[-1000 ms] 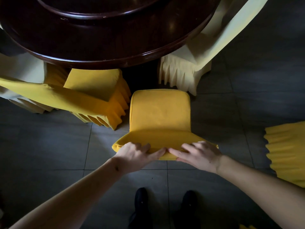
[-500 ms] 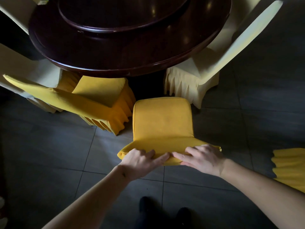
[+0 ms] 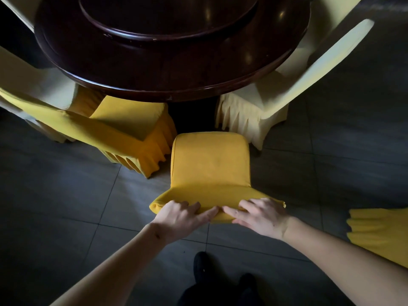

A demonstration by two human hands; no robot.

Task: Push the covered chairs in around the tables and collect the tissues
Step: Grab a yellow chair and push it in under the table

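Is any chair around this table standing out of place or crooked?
Yes. The yellow chair under both hands sits clear of the round table, not tucked under. The yellow chair on the left stands at an angle, its seat only partly under the rim.

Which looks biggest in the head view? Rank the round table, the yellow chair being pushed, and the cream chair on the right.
1. Round table, though cropped at the top.
2 and 3. Yellow chair and cream chair look alike; the yellow one sits nearer the camera and the cream one is partly hidden, so I will not rank them.
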